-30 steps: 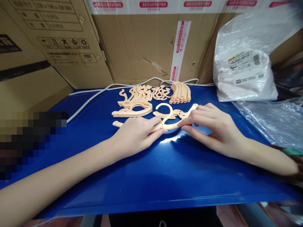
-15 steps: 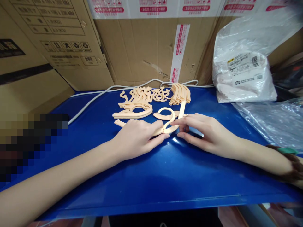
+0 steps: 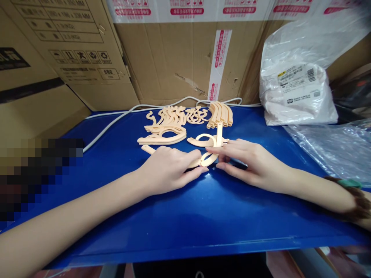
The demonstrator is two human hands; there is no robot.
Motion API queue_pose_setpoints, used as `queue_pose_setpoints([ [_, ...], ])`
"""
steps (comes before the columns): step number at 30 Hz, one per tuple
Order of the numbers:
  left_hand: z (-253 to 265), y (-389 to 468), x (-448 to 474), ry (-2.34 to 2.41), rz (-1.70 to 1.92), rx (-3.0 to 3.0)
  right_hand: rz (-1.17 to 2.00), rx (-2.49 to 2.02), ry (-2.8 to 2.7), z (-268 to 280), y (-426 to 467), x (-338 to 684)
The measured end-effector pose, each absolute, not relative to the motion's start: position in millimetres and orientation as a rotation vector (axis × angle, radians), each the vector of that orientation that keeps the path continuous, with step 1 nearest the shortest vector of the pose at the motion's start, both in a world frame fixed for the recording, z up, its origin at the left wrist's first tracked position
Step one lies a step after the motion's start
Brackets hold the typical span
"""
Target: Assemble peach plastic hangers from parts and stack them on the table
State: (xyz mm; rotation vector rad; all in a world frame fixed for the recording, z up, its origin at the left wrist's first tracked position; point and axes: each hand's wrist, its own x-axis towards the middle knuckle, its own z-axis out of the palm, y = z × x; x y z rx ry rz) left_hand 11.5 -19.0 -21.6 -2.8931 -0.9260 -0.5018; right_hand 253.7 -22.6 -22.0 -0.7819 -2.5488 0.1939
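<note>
The bare left forearm [image 3: 95,210] extends from eight o'clock, its left hand [image 3: 171,170] knuckles-up and pinching; the bare right forearm [image 3: 314,189] extends from four, the right hand [image 3: 251,160] curved, thumb [image 3: 236,172] parted from index finger [image 3: 228,151].

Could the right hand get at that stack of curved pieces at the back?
Probably yes: the right hand is near the stack of curved pieces, with nothing blocking from the right. It would likely have to leave the hanger's raised arm first, which overlaps the stack's near edge in view.
</note>
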Motion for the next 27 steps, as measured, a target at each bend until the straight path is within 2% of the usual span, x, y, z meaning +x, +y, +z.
queue_pose_setpoints([
  [27, -23.1, -20.5, 11.2, -0.809, -0.508, -2.873, 0.155, -0.801, -2.560, -20.0, -22.0, 253.0],
])
